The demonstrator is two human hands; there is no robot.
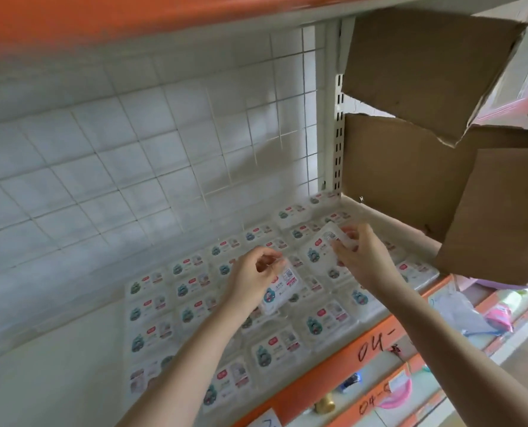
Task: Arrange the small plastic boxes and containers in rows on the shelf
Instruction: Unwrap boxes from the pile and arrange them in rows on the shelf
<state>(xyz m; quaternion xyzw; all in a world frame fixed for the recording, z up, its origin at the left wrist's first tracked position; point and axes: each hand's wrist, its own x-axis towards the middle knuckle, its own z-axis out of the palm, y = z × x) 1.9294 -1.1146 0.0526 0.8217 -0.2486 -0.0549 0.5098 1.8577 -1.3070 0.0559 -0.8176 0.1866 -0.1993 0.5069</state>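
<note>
Mid-stocking: one small clear plastic labelled box [279, 291] was pinched in the left hand [253, 280], another [327, 246] in the right hand [363, 257]; placement into the rows on the white shelf [56, 365] was judged next.

We face a white wire-grid back panel [170, 143] with pale wall behind it. An orange-edged upper shelf [108, 16] hangs overhead, a slotted white upright [338, 131] stands to the right, and torn brown cardboard [417, 124] fills the right side.
</note>
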